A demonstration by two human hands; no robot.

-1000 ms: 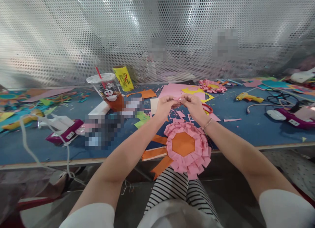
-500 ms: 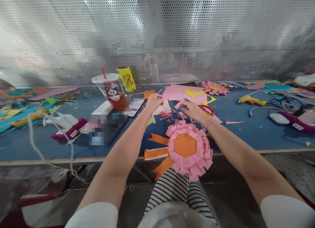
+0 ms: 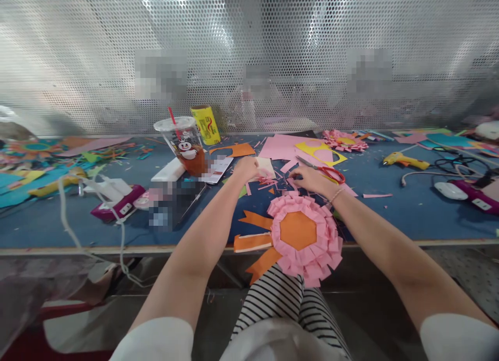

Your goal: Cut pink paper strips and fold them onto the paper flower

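Observation:
On the blue table, my left hand [image 3: 246,168] has its fingers curled beside a cream paper [image 3: 265,167] and a pile of small pink scraps [image 3: 267,180]. To the right, my right hand [image 3: 306,178] reaches down among pink paper pieces, its fingertips bent together; what they touch is too small to make out. Red-handled scissors [image 3: 331,175] lie just beyond my right hand. Between my forearms, a pink paper rosette [image 3: 333,236] with an orange centre and orange ribbon tails overhangs the table's near edge.
A drink cup [image 3: 189,150], a yellow can [image 3: 206,126] and a phone [image 3: 187,202] are on the left. Purple power strips [image 3: 125,205] with cables lie at both sides. A yellow glue gun [image 3: 405,160] rests at right. Pink sheets [image 3: 278,146] lie behind my hands.
My right hand has lowered toward the pink pieces, uncovering more of the scissors. My left hand has lowered slightly beside the cream paper. The whole view has shifted a little.

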